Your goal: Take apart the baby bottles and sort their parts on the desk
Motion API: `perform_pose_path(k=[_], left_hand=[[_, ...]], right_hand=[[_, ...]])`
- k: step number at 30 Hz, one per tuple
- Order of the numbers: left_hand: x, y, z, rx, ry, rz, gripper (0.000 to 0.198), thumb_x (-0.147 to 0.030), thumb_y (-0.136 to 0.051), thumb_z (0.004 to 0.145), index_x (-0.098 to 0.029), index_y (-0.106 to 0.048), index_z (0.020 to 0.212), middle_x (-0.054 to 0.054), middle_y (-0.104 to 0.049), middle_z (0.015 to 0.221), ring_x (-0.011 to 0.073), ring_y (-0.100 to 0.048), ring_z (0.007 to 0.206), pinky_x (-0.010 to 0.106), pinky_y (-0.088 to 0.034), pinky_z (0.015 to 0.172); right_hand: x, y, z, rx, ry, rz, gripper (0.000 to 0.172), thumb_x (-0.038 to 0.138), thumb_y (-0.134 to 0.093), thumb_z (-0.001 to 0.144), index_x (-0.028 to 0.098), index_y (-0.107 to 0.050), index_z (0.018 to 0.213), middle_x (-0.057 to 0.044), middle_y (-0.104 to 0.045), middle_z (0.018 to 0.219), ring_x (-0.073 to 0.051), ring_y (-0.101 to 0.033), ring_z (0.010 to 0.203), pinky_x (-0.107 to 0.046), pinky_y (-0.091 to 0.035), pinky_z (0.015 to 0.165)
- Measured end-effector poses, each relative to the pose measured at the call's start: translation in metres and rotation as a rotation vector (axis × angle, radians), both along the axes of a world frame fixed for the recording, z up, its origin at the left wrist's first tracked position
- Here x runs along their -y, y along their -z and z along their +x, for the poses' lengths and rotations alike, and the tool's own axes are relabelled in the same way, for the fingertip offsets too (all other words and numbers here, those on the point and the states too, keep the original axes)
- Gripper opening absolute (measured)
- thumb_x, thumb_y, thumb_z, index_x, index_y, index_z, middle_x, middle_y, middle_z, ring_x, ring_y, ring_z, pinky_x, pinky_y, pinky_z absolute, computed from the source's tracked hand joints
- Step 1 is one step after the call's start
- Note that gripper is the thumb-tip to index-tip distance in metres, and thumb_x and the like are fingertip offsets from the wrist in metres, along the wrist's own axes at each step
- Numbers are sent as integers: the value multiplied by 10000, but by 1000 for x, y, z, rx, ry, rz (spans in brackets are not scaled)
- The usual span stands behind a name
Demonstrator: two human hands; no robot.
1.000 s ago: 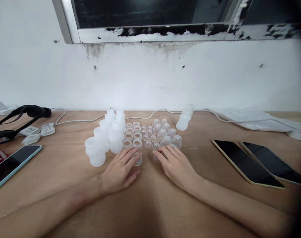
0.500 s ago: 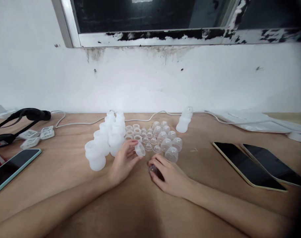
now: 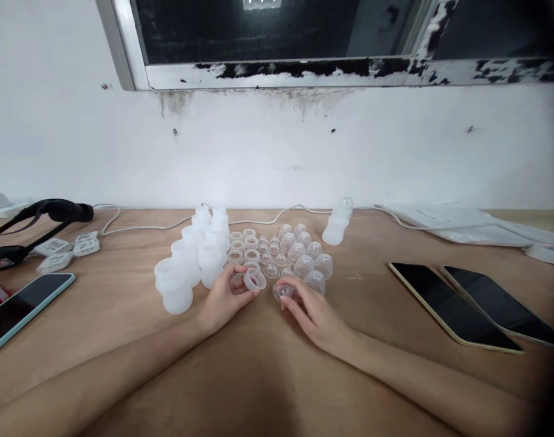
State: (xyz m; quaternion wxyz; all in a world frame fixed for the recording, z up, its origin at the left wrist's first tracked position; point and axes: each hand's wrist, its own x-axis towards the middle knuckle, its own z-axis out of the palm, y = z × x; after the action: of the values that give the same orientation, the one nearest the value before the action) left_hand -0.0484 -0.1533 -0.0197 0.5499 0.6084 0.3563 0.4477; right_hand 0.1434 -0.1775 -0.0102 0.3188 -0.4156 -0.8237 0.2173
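Between its thumb and fingers, my left hand (image 3: 226, 298) holds a translucent ring (image 3: 254, 279), tilted with its opening showing. My right hand (image 3: 312, 309) is closed on a clear nipple (image 3: 285, 292), just right of the ring; the two pieces are apart. Behind my left hand stand frosted white bottles (image 3: 175, 290) in two rows. More rings (image 3: 235, 256) lie flat right of the bottles. Several small clear nipples (image 3: 271, 271) come after them, and then clear domed caps (image 3: 323, 264) behind my right hand.
One capped bottle (image 3: 337, 223) stands apart at the back. Two dark phones (image 3: 450, 303) lie at the right, another phone (image 3: 26, 306) at the left near small white packs (image 3: 55, 261) and a black strap (image 3: 62, 210). A white cable (image 3: 277, 217) runs along the wall.
My right hand has lifted the nipple off the table and turned it, bringing it up toward the ring. The ring in my left hand has tilted so its opening shows more.
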Motion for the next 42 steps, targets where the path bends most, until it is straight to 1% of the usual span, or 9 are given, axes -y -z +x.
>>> perform_pose_path(k=[3, 6, 11, 16, 21, 27, 31, 35, 42], left_hand=[[1, -1, 1, -20, -7, -8, 381, -175, -585, 693, -101, -305, 941, 100, -496, 1049, 132, -519, 936, 257, -428, 830], [0, 0, 0, -25, -11, -25, 392, -177, -594, 682, -100, -307, 937, 101, -494, 1056, 132, -517, 942, 253, -427, 833], [-1, 0, 0, -16, -4, -22, 386, -184, -591, 684, -100, -310, 935, 115, -465, 1113, 138, -512, 958, 257, -423, 841], [-2, 0, 0, -15, -9, -23, 385, -198, -591, 689, -102, -318, 943, 123, -422, 1167, 148, -518, 950, 269, -432, 827], [-1, 1, 1, 3, -22, -36, 385, -183, -605, 674, -101, -325, 925, 114, -428, 1155, 154, -508, 968, 279, -430, 839], [-1, 2, 0, 12, -15, -15, 396, -201, -609, 676, -95, -325, 931, 123, -427, 1142, 156, -520, 940, 314, -427, 850], [-1, 2, -1, 13, -13, -1, 385, -199, -599, 686, -96, -321, 931, 127, -434, 1132, 157, -518, 942, 316, -426, 848], [-1, 2, -1, 2, -3, -10, 388, -196, -593, 688, -93, -318, 942, 124, -480, 1059, 164, -519, 934, 329, -424, 843], [-2, 2, 1, -16, 48, -14, 391, -186, -589, 681, -94, -312, 940, 156, -435, 1122, 182, -509, 961, 353, -413, 850]], right_hand=[[-7, 2, 1, -236, 41, -262, 340, 386, -435, 798, 135, -389, 1022, -28, -456, 710, -69, -404, 514, -218, -371, 485], [-15, 8, 1, -367, -2, -468, 402, 372, -530, 727, 118, -390, 1006, -28, -449, 731, -46, -385, 484, -196, -358, 448], [-18, 12, 3, -377, -43, -521, 414, 346, -509, 742, 87, -401, 1047, -19, -459, 663, -57, -417, 491, -199, -377, 470], [-19, 3, -5, -407, 17, -514, 434, 369, -508, 746, 78, -420, 1056, -7, -458, 596, -58, -413, 440, -193, -353, 436], [-32, 6, -17, -524, 108, -375, 398, 320, -533, 727, 115, -435, 1053, -17, -412, 699, -72, -448, 539, -189, -376, 436], [-28, 11, -20, -235, 122, 49, 287, 267, -444, 798, 221, -481, 1078, -44, -432, 898, -94, -463, 746, -206, -436, 601], [-24, 6, -20, -206, 114, 71, 277, 278, -426, 811, 200, -490, 1069, -53, -444, 917, -109, -447, 806, -201, -431, 601], [-24, 4, -19, -134, 113, 131, 296, 221, -384, 828, 190, -489, 1103, -56, -438, 914, -93, -440, 744, -224, -417, 650], [-21, 6, -20, -38, -5, 197, 341, 203, -352, 849, 215, -398, 1186, -49, -440, 982, -96, -446, 841, -236, -385, 760]])
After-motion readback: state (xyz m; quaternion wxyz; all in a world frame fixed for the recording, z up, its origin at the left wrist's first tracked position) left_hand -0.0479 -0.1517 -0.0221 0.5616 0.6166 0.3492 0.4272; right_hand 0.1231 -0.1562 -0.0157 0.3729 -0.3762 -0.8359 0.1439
